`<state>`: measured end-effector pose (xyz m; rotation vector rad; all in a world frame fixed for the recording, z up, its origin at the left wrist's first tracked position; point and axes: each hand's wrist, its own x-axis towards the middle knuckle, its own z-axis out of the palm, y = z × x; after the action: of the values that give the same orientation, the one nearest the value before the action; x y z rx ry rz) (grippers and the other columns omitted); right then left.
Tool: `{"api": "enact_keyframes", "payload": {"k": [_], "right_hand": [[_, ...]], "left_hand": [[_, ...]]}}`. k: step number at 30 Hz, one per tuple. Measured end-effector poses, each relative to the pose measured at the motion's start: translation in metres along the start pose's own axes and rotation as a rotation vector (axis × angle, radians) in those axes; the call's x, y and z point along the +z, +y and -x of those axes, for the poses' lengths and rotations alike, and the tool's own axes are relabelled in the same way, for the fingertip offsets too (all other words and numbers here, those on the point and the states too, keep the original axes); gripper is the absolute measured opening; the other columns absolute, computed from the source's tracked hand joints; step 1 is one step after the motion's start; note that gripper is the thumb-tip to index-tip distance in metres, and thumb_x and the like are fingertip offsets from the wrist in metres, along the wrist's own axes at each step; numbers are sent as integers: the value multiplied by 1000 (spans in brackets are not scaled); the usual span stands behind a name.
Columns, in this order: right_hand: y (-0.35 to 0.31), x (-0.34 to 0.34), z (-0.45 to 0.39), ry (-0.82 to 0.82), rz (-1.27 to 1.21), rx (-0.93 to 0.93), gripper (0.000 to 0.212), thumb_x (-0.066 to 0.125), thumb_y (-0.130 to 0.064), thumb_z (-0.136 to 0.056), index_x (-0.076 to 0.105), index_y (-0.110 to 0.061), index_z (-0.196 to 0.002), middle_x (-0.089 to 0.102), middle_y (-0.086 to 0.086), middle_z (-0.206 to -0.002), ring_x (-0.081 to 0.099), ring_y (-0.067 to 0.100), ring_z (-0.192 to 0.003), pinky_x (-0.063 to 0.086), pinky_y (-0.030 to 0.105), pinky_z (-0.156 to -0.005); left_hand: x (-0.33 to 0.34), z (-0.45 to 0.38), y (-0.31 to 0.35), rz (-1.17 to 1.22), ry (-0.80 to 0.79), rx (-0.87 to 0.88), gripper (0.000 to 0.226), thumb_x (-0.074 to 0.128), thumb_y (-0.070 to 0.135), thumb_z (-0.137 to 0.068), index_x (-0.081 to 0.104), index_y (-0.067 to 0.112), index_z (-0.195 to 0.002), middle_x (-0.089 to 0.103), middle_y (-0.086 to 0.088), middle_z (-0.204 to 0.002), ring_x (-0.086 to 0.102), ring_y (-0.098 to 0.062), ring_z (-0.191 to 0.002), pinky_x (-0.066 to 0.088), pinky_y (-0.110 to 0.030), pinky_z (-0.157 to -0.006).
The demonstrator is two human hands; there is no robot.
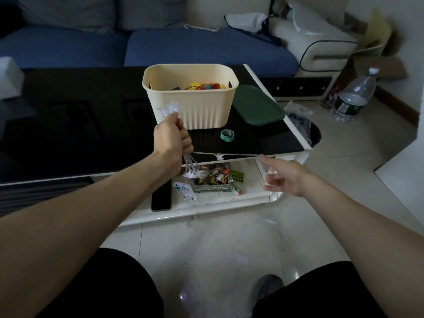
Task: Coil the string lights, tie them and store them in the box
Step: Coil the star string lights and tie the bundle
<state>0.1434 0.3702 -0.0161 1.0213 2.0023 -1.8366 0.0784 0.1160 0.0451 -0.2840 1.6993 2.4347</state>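
Observation:
My left hand is closed around a bundle of white string lights with star-shaped bulbs; stars stick out above the fist and loops hang below it. One strand runs taut to the right, with a star on it, to my right hand, which pinches its end between thumb and forefinger while the other fingers are spread. The cream box stands just behind my left hand on the black table, open, with coloured items inside. A green strap roll lies to the box's right front.
A dark green lid lies right of the box. On the lower white shelf are a glass tray of small items and a black phone. A water bottle stands on the floor at right. A blue sofa is behind the table.

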Motion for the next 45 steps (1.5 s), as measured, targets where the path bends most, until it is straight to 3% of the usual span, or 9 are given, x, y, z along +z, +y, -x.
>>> {"api": "enact_keyframes", "payload": {"k": [4,10,14,18,27,30,34,40,45], "right_hand": [[-15,5,8,92,-95,-70,14,68,-21,-88,56,-15,-84,32,-4,-56,22,11,-46,32,27,-50],[-30,13,17,103,-352,-283,26,46,-2,-72,32,-23,-68,25,-1,-64,19,12,-47,17,24,-44],[-39,18,31,56,-413,-362,10,50,-6,-87,51,-16,-84,38,-1,-65,30,10,-50,21,24,-47],[-41,26,45,-55,-202,-473,25,54,-5,-97,62,-15,-118,56,3,-74,45,10,-56,30,24,-50],[-33,53,55,-127,-6,-649,43,76,-12,-88,58,-17,-126,74,0,-80,68,8,-67,49,19,-58],[-33,58,56,-107,-11,-678,32,80,-15,-84,66,-15,-113,77,1,-83,71,13,-72,51,24,-60],[-32,64,60,-91,-27,-721,19,83,-13,-80,71,-13,-94,77,5,-82,74,15,-72,55,24,-60],[-31,72,64,-95,-41,-748,17,83,-10,-79,70,-13,-89,71,4,-77,71,13,-64,56,24,-53],[-31,77,63,-37,-78,-664,22,83,-19,-80,69,-5,-88,71,9,-73,65,15,-54,55,28,-51]], "left_hand": [[-1,-1,-1,3,-14,-5,33,36,25,-100,34,21,-67,23,5,-48,14,-12,-46,10,-32,-54],[3,1,-2,-50,-53,-47,32,35,29,-103,49,13,-78,25,6,-48,18,-10,-46,17,-26,-46],[8,2,-8,-53,-42,-71,32,34,16,-101,38,16,-69,26,5,-46,20,-12,-46,20,-26,-44],[11,5,-13,-65,-126,-75,34,31,18,-105,36,15,-72,33,-2,-53,35,-17,-46,35,-29,-49],[17,8,-26,-167,-229,-59,37,28,24,-108,43,10,-77,61,-12,-64,66,-30,-63,58,-40,-65],[17,12,-28,-206,-298,-63,37,26,21,-108,43,10,-76,65,-18,-74,68,-34,-71,57,-43,-71],[18,18,-31,-249,-376,-82,35,29,20,-107,46,7,-80,62,-16,-69,62,-28,-54,55,-35,-54],[19,24,-36,-415,-446,-80,29,35,17,-103,48,13,-77,40,-2,-55,28,-14,-44,22,-25,-46],[19,26,-29,-450,-498,-112,31,31,12,-101,50,13,-77,26,7,-47,17,-10,-41,15,-21,-44]]}}
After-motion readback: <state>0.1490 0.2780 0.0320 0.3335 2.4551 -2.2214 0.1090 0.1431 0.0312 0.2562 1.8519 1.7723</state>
